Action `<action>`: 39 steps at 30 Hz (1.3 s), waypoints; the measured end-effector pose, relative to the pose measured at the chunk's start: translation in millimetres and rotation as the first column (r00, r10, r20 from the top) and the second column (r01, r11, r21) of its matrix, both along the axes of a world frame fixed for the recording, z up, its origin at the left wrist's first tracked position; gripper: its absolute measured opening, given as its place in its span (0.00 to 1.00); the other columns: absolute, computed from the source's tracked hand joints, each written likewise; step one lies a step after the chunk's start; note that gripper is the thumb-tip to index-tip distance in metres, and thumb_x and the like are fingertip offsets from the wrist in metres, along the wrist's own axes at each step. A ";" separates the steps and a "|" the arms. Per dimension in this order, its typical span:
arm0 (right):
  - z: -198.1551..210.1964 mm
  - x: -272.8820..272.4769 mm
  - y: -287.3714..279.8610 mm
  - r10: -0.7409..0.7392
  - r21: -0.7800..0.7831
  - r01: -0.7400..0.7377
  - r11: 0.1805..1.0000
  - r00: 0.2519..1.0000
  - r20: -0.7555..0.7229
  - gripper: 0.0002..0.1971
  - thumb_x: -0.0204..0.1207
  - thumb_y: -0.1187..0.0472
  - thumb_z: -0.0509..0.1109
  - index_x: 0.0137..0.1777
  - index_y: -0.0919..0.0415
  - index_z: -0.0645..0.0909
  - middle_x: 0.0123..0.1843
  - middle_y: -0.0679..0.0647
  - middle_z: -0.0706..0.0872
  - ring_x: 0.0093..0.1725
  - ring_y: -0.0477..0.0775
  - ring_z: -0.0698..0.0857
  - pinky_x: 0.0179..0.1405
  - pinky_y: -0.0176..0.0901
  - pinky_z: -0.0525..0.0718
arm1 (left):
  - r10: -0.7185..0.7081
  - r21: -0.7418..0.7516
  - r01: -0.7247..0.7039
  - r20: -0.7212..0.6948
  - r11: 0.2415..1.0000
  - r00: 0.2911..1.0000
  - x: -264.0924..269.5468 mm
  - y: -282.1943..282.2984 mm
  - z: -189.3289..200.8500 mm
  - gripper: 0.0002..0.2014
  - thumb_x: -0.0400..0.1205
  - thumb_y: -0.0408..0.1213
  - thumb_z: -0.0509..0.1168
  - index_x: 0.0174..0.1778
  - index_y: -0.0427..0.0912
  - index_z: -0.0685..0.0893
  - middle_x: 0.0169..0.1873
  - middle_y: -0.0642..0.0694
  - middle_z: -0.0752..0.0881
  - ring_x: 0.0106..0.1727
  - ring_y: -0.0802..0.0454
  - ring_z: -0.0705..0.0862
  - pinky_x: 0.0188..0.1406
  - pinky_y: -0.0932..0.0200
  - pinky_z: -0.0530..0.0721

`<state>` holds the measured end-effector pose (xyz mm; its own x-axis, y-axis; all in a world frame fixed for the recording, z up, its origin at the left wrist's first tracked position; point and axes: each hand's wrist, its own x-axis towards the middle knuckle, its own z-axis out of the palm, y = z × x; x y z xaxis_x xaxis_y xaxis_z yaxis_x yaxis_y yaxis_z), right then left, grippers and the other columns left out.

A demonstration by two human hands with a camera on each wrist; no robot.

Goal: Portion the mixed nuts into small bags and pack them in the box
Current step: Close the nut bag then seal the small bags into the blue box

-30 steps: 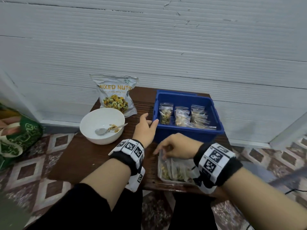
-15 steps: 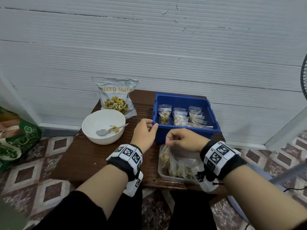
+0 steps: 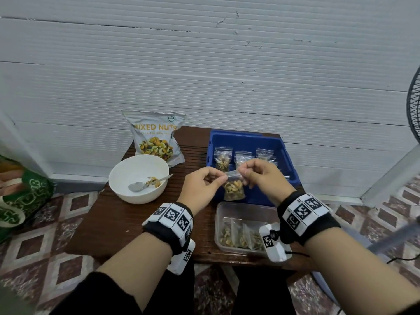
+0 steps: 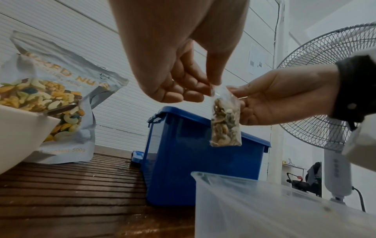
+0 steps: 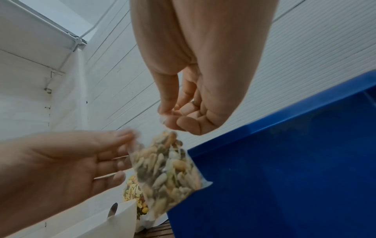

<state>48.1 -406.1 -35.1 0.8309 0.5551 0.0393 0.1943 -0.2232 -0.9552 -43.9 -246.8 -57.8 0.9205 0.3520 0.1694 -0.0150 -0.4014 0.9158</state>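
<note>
Mid-task, closer to the end than the start, as far as I can judge.

Done: several filled small bags (image 3: 223,158) stand in rows inside the blue box (image 3: 286,155), upper right of the bench (image 3: 127,226) in the head view. Exact count is hard to tell; at least three rows show.

In hand: one filled bag (image 3: 234,188) hangs in the air at centre frame, just in front of the box and above the clear tub (image 3: 219,223). The left hand (image 3: 200,189) pinches its top left corner and the right hand (image 3: 261,176) pinches the top right edge, so each grip is closed on the bag's zip strip. This looks like sealing or checking the seal. Whether the zip is fully closed, I cannot tell.

Left:
- Drop this bag into the box.
- More filled bags lie in the clear tub at lower right and are not yet packed.
- The white bowl (image 3: 127,194) at centre left holds only a few nuts and a spoon (image 3: 138,185), so portioning looks nearly finished.
- The mixed nuts pouch (image 3: 156,137) stands behind the bowl; how full it is does not show.
</note>
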 end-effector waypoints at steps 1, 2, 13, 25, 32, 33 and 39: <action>-0.3 0.0 -0.3 -0.002 0.014 0.002 1.000 1.000 -0.009 0.07 0.80 0.69 0.67 0.44 0.58 0.82 0.32 0.53 0.84 0.29 0.42 0.82 0.29 0.35 0.80 | 0.008 0.021 -0.008 -0.001 1.000 1.000 1.9 0.3 0.1 0.04 0.79 0.38 0.71 0.41 0.51 0.87 0.36 0.58 0.87 0.37 0.71 0.81 0.38 0.77 0.74; -0.4 0.1 -0.7 -0.001 0.022 0.001 1.000 1.000 -0.022 0.06 0.79 0.70 0.68 0.46 0.59 0.83 0.32 0.52 0.85 0.30 0.43 0.83 0.30 0.34 0.81 | 0.012 0.028 -0.012 -0.001 1.000 1.000 3.6 1.1 0.5 0.04 0.80 0.37 0.70 0.40 0.51 0.87 0.36 0.58 0.87 0.36 0.71 0.80 0.38 0.78 0.73; -6.0 10.8 -5.0 0.005 -0.227 0.040 0.973 0.981 0.194 0.09 0.80 0.66 0.67 0.39 0.54 0.79 0.32 0.43 0.80 0.32 0.37 0.76 0.32 0.23 0.73 | -0.088 0.057 0.089 -0.028 0.994 0.996 17.5 -0.5 6.0 0.01 0.82 0.36 0.67 0.46 0.45 0.84 0.39 0.57 0.83 0.37 0.71 0.79 0.41 0.79 0.74; -5.4 4.9 -3.1 0.049 -0.158 -0.016 0.987 0.978 0.204 0.09 0.79 0.65 0.69 0.39 0.53 0.79 0.37 0.48 0.83 0.39 0.47 0.81 0.46 0.38 0.78 | -0.082 0.108 0.080 0.007 0.991 0.997 17.9 0.7 5.9 0.02 0.82 0.37 0.68 0.45 0.47 0.85 0.39 0.59 0.84 0.39 0.75 0.78 0.40 0.79 0.72; -0.5 3.5 -1.3 0.069 -0.190 -0.018 0.982 0.962 0.263 0.06 0.77 0.64 0.71 0.40 0.54 0.81 0.38 0.52 0.85 0.40 0.51 0.84 0.45 0.42 0.82 | -0.062 0.086 0.061 0.016 0.994 0.998 16.1 0.9 10.6 0.02 0.78 0.38 0.72 0.41 0.48 0.87 0.37 0.59 0.87 0.40 0.75 0.81 0.42 0.81 0.74; 1.0 2.9 -1.1 0.066 -0.197 -0.011 0.980 0.959 0.275 0.06 0.77 0.65 0.71 0.40 0.55 0.81 0.38 0.52 0.84 0.39 0.51 0.83 0.43 0.40 0.81 | -0.055 0.079 0.053 0.021 0.995 0.998 16.3 0.8 10.7 0.02 0.77 0.38 0.73 0.40 0.49 0.88 0.37 0.59 0.87 0.40 0.74 0.82 0.42 0.80 0.75; 8.9 0.5 -2.6 0.129 -0.192 -0.081 0.978 0.959 0.253 0.04 0.77 0.64 0.71 0.41 0.55 0.83 0.35 0.45 0.84 0.36 0.43 0.83 0.40 0.32 0.79 | -0.041 0.037 0.040 0.014 0.999 0.999 16.5 3.2 13.3 0.03 0.76 0.39 0.75 0.38 0.49 0.87 0.37 0.57 0.88 0.41 0.67 0.84 0.42 0.77 0.78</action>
<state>48.6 -408.7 -26.2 0.7411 0.6563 0.1413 0.4646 -0.3495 -0.8136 -27.5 -243.6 -44.5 0.9312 0.3079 0.1952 -0.0452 -0.4338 0.8999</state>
